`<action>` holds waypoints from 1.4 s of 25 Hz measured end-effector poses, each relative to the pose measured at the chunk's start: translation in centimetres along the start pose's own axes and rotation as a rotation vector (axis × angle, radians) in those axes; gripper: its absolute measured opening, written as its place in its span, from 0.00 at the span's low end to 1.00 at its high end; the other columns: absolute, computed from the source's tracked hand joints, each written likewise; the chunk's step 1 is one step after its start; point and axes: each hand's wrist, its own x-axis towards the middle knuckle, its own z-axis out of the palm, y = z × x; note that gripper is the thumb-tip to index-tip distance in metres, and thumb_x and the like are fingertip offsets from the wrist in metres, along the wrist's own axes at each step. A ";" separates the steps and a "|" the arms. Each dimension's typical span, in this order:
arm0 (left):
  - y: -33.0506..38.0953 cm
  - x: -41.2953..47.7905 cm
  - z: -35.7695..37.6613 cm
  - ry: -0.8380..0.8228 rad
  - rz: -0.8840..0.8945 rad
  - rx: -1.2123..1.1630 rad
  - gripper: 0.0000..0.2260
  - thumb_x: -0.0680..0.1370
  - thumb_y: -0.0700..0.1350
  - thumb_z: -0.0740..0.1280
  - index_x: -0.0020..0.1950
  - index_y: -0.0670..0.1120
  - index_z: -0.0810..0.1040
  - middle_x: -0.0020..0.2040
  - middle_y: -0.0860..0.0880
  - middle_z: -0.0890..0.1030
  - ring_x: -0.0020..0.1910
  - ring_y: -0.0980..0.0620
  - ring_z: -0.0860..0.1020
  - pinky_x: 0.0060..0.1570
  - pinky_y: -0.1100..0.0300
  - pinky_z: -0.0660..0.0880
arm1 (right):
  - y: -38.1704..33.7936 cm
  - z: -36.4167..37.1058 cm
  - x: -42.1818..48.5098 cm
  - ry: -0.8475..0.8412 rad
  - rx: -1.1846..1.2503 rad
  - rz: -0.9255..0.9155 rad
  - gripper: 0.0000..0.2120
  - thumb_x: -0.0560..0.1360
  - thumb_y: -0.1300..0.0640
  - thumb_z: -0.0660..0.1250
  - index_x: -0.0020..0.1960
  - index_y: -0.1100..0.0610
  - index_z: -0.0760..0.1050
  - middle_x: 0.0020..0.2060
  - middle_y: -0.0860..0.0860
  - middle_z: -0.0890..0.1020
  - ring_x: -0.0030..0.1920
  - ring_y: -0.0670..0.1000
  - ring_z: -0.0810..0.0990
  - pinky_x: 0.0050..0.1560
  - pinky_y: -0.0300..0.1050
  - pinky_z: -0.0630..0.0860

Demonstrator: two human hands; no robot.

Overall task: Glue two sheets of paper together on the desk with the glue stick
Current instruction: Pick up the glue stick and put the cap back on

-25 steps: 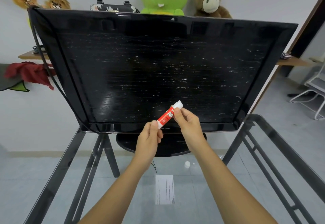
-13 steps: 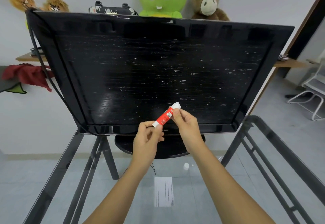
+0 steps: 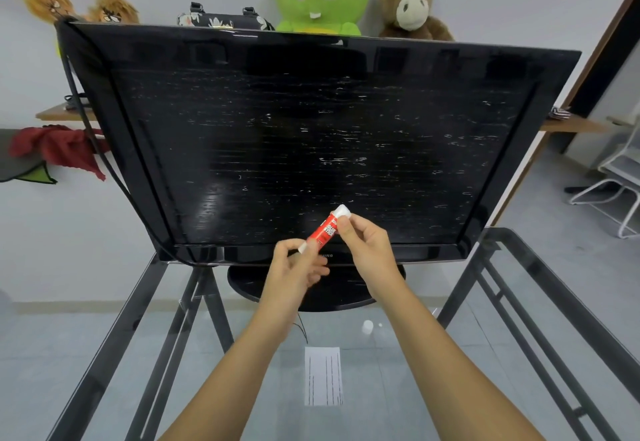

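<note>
Before the black monitor [image 3: 311,146], both forearms reach over the glass desk [image 3: 104,354], where a lined paper [image 3: 323,375] lies. The left hand [image 3: 294,274] pinches the lower end of the tilted glue stick [image 3: 325,231], held in midair. The right hand [image 3: 367,250] pinches its upper end. A small white piece [image 3: 367,327], perhaps its cap, sits near the paper.

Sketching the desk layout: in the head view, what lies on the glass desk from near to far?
Lined paper sheet → small white cap → monitor base → monitor screen. The glue stick, held in the air by the left hand and right hand, is left out.
</note>
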 end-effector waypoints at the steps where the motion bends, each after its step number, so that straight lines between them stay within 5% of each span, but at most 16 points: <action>1: -0.6 -0.2 0.1 0.027 0.195 0.143 0.17 0.71 0.61 0.63 0.51 0.50 0.73 0.39 0.49 0.83 0.37 0.55 0.82 0.40 0.62 0.77 | 0.1 0.0 0.0 0.004 -0.005 -0.003 0.13 0.76 0.45 0.60 0.48 0.50 0.80 0.45 0.46 0.84 0.51 0.40 0.79 0.49 0.28 0.72; 4: -1.3 -0.3 0.0 0.077 0.317 0.253 0.17 0.74 0.60 0.57 0.46 0.48 0.76 0.32 0.50 0.82 0.31 0.56 0.80 0.32 0.67 0.75 | 0.2 0.0 -0.2 -0.037 0.017 -0.003 0.14 0.75 0.43 0.60 0.50 0.49 0.80 0.45 0.45 0.83 0.53 0.41 0.79 0.53 0.31 0.73; 6: -0.5 -0.2 0.2 0.059 0.043 0.005 0.20 0.77 0.59 0.57 0.37 0.46 0.76 0.23 0.50 0.76 0.22 0.55 0.74 0.23 0.67 0.71 | 0.0 0.0 -0.2 -0.053 0.022 -0.016 0.13 0.74 0.43 0.60 0.51 0.47 0.79 0.45 0.42 0.83 0.53 0.39 0.79 0.51 0.28 0.72; 9: 1.0 0.1 -0.7 -0.295 -0.578 -0.578 0.20 0.75 0.57 0.61 0.30 0.45 0.73 0.18 0.53 0.68 0.15 0.59 0.65 0.14 0.68 0.64 | -0.2 -0.3 -0.1 -0.073 0.038 -0.028 0.09 0.76 0.48 0.61 0.50 0.46 0.79 0.45 0.43 0.83 0.52 0.40 0.79 0.49 0.27 0.71; 11: 1.6 0.1 -1.2 -0.394 -0.722 -0.684 0.21 0.76 0.57 0.59 0.30 0.43 0.73 0.17 0.53 0.69 0.13 0.59 0.66 0.12 0.67 0.65 | -0.2 -0.6 -0.2 -0.072 0.031 -0.021 0.08 0.76 0.48 0.62 0.48 0.46 0.80 0.45 0.43 0.83 0.51 0.40 0.79 0.49 0.27 0.72; 13: 1.5 0.4 -0.9 -0.267 -0.600 -0.426 0.25 0.77 0.61 0.56 0.34 0.43 0.77 0.22 0.50 0.75 0.18 0.58 0.71 0.17 0.67 0.69 | 0.1 -0.6 -0.2 -0.033 0.040 -0.008 0.09 0.75 0.48 0.63 0.48 0.49 0.81 0.44 0.44 0.84 0.50 0.40 0.80 0.47 0.27 0.72; 17: -0.7 -0.2 -0.1 0.090 0.320 0.584 0.18 0.74 0.58 0.65 0.58 0.48 0.74 0.48 0.53 0.81 0.42 0.61 0.78 0.44 0.67 0.74 | 1.5 -0.8 -0.6 0.079 -0.013 0.056 0.12 0.74 0.45 0.65 0.48 0.52 0.81 0.44 0.48 0.84 0.48 0.42 0.81 0.45 0.28 0.73; 19: -2.3 -0.5 -0.1 0.083 0.504 0.806 0.18 0.73 0.52 0.70 0.60 0.46 0.75 0.49 0.53 0.80 0.45 0.59 0.77 0.47 0.66 0.73 | 2.9 -0.9 -1.2 0.087 -0.029 0.100 0.12 0.74 0.46 0.65 0.48 0.52 0.81 0.43 0.47 0.84 0.47 0.41 0.81 0.44 0.27 0.73; 24: -5.5 -0.3 0.2 0.108 0.526 0.964 0.18 0.73 0.48 0.70 0.60 0.42 0.77 0.50 0.45 0.82 0.48 0.50 0.80 0.45 0.61 0.76 | 6.1 -1.6 -2.2 0.084 -0.070 0.164 0.11 0.73 0.43 0.64 0.47 0.49 0.80 0.41 0.44 0.83 0.46 0.40 0.80 0.44 0.28 0.73; 27: -6.9 0.4 0.0 0.103 0.491 0.967 0.18 0.74 0.48 0.70 0.60 0.41 0.76 0.50 0.44 0.82 0.47 0.49 0.80 0.45 0.59 0.78 | 8.5 -3.1 -2.1 0.033 -0.126 0.200 0.17 0.74 0.42 0.63 0.59 0.46 0.75 0.52 0.42 0.81 0.54 0.39 0.77 0.50 0.30 0.73; 31: -9.6 1.3 -0.2 0.098 0.407 0.972 0.16 0.74 0.48 0.70 0.58 0.42 0.77 0.47 0.46 0.83 0.43 0.52 0.80 0.40 0.64 0.74 | 14.1 -5.8 -2.9 0.114 -0.432 0.234 0.19 0.76 0.55 0.65 0.67 0.52 0.69 0.60 0.47 0.74 0.58 0.44 0.74 0.54 0.32 0.70; 35: -13.1 1.3 -0.9 0.028 0.293 1.012 0.13 0.74 0.48 0.70 0.55 0.42 0.79 0.43 0.46 0.83 0.39 0.50 0.79 0.38 0.60 0.76 | 19.8 -7.8 -4.9 0.011 -0.743 0.361 0.24 0.72 0.70 0.63 0.67 0.59 0.69 0.63 0.57 0.73 0.63 0.55 0.72 0.63 0.38 0.65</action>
